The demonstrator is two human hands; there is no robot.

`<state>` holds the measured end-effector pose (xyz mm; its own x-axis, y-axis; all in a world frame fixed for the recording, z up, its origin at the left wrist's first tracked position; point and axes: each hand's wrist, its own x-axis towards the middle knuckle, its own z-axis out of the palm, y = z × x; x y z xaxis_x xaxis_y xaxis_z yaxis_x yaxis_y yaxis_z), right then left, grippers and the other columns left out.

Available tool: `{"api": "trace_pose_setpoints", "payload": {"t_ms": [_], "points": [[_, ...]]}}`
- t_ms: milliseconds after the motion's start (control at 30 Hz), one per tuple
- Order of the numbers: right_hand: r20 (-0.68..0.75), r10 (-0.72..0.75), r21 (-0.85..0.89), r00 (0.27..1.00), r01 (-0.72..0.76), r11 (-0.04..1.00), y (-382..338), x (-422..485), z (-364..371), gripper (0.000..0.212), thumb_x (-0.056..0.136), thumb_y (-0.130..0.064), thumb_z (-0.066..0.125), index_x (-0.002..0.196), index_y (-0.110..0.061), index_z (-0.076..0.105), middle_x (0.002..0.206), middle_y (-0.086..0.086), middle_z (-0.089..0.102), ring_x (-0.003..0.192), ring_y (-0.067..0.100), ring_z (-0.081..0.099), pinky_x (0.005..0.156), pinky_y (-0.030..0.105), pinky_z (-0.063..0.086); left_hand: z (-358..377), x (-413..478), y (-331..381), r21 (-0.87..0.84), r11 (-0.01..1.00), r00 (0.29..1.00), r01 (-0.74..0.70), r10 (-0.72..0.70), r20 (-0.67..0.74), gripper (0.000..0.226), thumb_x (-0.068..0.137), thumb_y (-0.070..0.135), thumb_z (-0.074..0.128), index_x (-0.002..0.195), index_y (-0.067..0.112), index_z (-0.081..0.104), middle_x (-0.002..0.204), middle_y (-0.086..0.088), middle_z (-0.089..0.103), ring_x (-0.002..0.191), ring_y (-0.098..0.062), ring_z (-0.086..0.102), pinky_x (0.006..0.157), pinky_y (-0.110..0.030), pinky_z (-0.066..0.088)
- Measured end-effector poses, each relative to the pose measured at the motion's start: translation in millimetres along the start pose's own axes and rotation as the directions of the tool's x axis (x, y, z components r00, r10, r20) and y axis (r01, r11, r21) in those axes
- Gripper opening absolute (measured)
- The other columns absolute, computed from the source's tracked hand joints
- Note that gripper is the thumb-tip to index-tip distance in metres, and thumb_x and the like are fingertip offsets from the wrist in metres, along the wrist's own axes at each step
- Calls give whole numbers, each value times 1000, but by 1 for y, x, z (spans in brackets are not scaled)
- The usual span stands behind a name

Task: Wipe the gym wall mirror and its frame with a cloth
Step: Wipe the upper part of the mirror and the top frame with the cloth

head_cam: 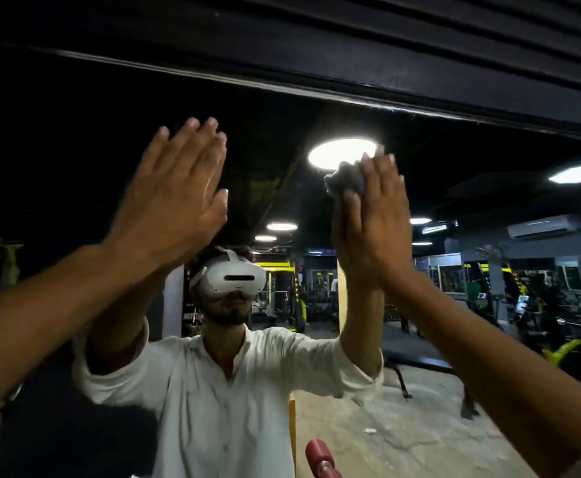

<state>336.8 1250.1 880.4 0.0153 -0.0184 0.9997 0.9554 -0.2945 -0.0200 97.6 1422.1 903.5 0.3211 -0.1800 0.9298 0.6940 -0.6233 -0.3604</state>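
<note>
The wall mirror (pixel 472 339) fills the view and reflects a person in a white shirt and a white headset. Its black top frame (pixel 351 88) runs across above both hands. My left hand (pixel 164 198) lies flat on the glass, fingers straight and together, meeting its own reflection. My right hand (pixel 382 215) presses a crumpled grey cloth (pixel 347 179) against the glass with straight fingers, just below the frame. The cloth shows between my hand and its reflection, in front of a bright reflected ceiling light.
The mirror reflects gym machines (pixel 523 305) with yellow parts, ceiling lights (pixel 282 226) and a concrete floor (pixel 403 426). A red roller (pixel 318 453) on a bar sits low in the middle. Dark ribbed panels (pixel 454 29) lie above the frame.
</note>
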Motion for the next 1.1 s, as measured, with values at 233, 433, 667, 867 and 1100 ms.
{"api": "trace_pose_setpoints", "payload": {"t_ms": [233,433,667,867,1100], "points": [[-59,-136,0,989,136,991,-122,58,47,66,111,-45,25,165,-8,27,174,16,15,162,29,8,132,47,7,6,-10,-25,-11,999,998,44,-44,-41,79,106,54,19,169,7,15,178,-12,11,166,-24,5,134,-53,9],[-11,-310,-48,951,309,950,-83,76,41,61,112,-43,28,165,-12,28,175,9,17,163,21,9,131,47,11,11,-12,-28,1,999,999,41,-41,-25,80,106,57,12,170,10,8,179,-9,3,166,-21,0,134,-51,7],[10,-215,36,976,215,976,-93,15,35,58,112,-39,35,166,-17,26,176,6,12,163,21,2,132,50,12,12,-18,-26,-36,999,995,14,-18,-97,78,106,51,24,169,6,20,178,-12,15,165,-25,9,133,-52,11],[291,-559,50,776,571,819,-50,-82,13,62,111,-37,37,166,-14,24,176,9,11,163,23,3,132,51,13,18,-80,5,25,992,992,-123,124,-29,76,108,49,27,169,4,17,177,-17,10,165,-32,8,132,-58,14],[75,-166,48,983,163,986,-28,-38,10,58,112,-37,31,164,-13,30,175,8,17,163,21,6,132,50,10,22,-91,9,83,959,961,-271,274,-25,71,107,36,38,170,8,18,177,-16,12,165,-33,12,130,-60,21]]}}
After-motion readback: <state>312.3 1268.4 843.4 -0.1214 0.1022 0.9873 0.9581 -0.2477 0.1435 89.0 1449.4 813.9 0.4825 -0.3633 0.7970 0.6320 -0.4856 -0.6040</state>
